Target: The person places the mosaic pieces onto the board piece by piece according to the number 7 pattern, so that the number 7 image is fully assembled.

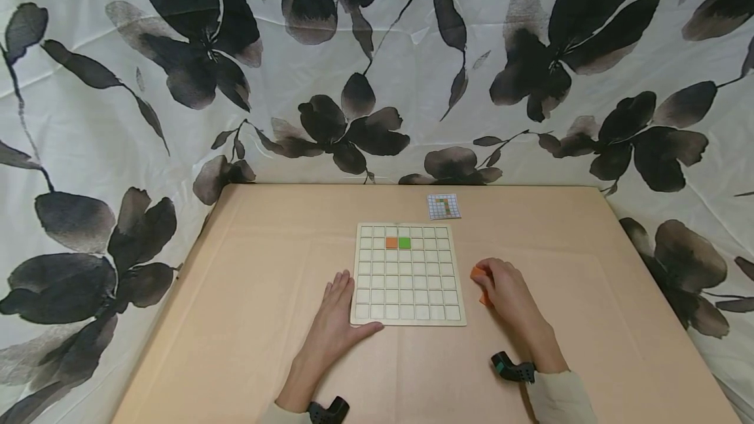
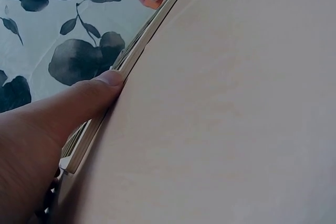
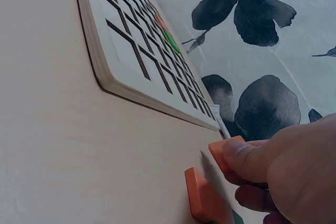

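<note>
A wooden board [image 1: 420, 280] with a grid of square cells lies on the table. In its second row from the far edge, an orange tile [image 1: 391, 243] and a green tile [image 1: 404, 243] sit side by side. My left hand [image 1: 334, 319] steadies the board, fingers straight along its left side and thumb against its near edge. Right of the board, my right hand [image 1: 511, 290] pinches a small orange square tile [image 3: 220, 156] between thumb and fingers. Below that hand, another orange tile [image 3: 206, 198] is on the table, and a green piece [image 3: 238, 217] shows partly hidden behind it.
Just beyond the board's far edge lies a small card [image 1: 444, 206] printed with a coloured grid pattern. The light wood-coloured table [image 1: 283, 241] ends at the back against a white cloth [image 1: 424, 103] with dark flowers. A black device [image 1: 514, 368] is strapped at each wrist.
</note>
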### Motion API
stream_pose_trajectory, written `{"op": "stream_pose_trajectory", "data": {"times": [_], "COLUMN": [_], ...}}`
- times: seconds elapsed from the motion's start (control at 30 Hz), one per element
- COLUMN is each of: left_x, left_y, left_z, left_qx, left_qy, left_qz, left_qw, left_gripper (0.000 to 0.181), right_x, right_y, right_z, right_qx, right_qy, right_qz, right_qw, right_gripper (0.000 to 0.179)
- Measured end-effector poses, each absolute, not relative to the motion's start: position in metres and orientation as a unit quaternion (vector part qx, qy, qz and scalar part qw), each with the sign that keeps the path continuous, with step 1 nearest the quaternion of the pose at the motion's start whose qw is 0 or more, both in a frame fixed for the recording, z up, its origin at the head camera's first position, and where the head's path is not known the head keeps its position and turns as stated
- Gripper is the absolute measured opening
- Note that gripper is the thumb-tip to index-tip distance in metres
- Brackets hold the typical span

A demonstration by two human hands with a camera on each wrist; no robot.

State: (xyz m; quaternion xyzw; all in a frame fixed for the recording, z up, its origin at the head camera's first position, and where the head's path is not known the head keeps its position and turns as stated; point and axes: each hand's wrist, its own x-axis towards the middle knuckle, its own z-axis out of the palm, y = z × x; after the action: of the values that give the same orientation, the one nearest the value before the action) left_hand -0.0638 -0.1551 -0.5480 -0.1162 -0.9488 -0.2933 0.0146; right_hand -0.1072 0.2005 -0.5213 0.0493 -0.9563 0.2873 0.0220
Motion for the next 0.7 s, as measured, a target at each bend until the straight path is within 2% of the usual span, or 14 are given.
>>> {"op": "stream_pose_trajectory", "data": {"times": [0.4,0.7], "left_x": [-0.064,-0.066], "left_y": [-0.154,-0.154], "left_z": [-0.548,-0.547], "left_qx": [-0.113,-0.101], "left_qy": [-0.948,-0.952], "left_qz": [-0.295,-0.291], "left_qw": [0.021,0.001], "left_gripper": [0.115,0.115], "right_x": [-0.114,-0.117], "right_y": [0.195,0.187], "right_z": [-0.518,-0.511], "right_qx": [0.03,0.018], "right_qy": [-0.951,-0.946], "right_qz": [0.309,0.324], "right_qw": [0.006,-0.006], "right_gripper": [0.023,0.026]}}
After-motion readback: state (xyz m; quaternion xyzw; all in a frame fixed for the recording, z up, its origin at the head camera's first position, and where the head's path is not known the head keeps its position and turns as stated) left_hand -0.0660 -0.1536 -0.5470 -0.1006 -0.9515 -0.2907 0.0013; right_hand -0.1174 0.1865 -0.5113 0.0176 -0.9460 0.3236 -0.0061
